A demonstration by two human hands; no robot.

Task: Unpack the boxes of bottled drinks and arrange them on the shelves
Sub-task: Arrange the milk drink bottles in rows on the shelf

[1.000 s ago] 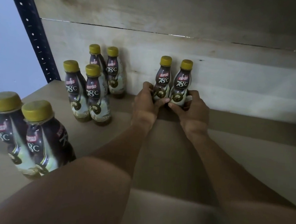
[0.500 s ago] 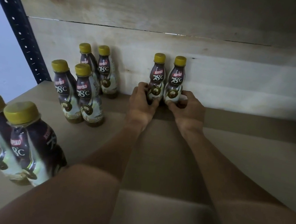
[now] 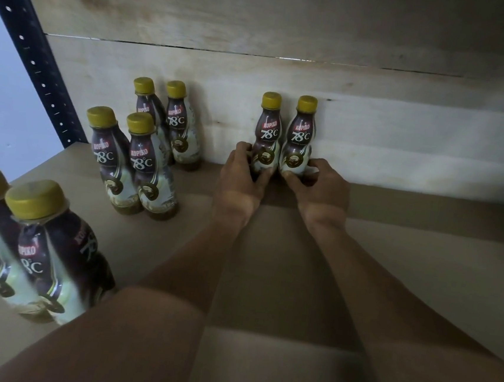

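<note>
Two dark Kopiko bottles with yellow caps stand upright side by side against the shelf's back wall. My left hand [image 3: 241, 180] grips the base of the left bottle [image 3: 268, 134]. My right hand [image 3: 318, 188] grips the base of the right bottle [image 3: 300, 137]. Both bottles rest on the brown shelf board [image 3: 423, 253] and touch each other.
Four more bottles stand in a two-by-two group [image 3: 147, 147] at the back left. Another pair of bottles [image 3: 29, 249] stands close at the front left edge. A dark perforated shelf post [image 3: 32, 59] rises at the left. Bare board lies to the right.
Both hands have kept hold of the two bottles at the back wall. The view has shifted slightly, and the bottles stand a little closer to the wall.
</note>
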